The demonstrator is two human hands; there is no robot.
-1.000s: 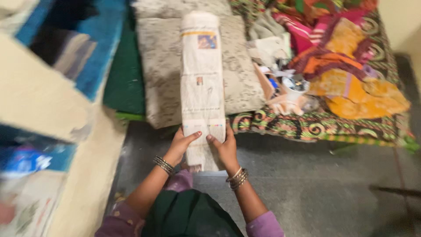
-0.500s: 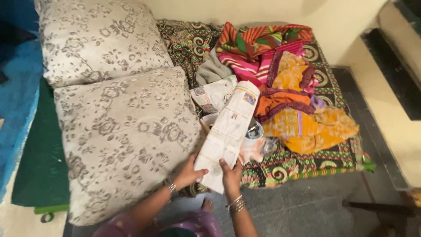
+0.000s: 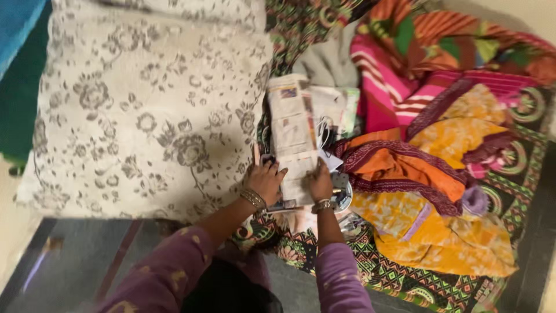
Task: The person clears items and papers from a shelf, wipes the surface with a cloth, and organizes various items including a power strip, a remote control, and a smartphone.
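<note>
Newsprint, folded into a long narrow strip, lies on the bed between both hands, stretching away from them. The left hand [image 3: 265, 179] rests fingers spread on the newspaper's [image 3: 293, 136] near left edge; the right hand [image 3: 320, 182] pinches its near right edge. It looks light, limp and easy to tear, so both near edges seem best to grip. A pillow [image 3: 145, 110] sits left of the hands, bright cloths [image 3: 440, 174] right.

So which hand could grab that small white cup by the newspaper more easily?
Probably the right hand: it rests on the folded newspaper right beside the white cup. The left hand sits farther away, by the pillow.
</note>
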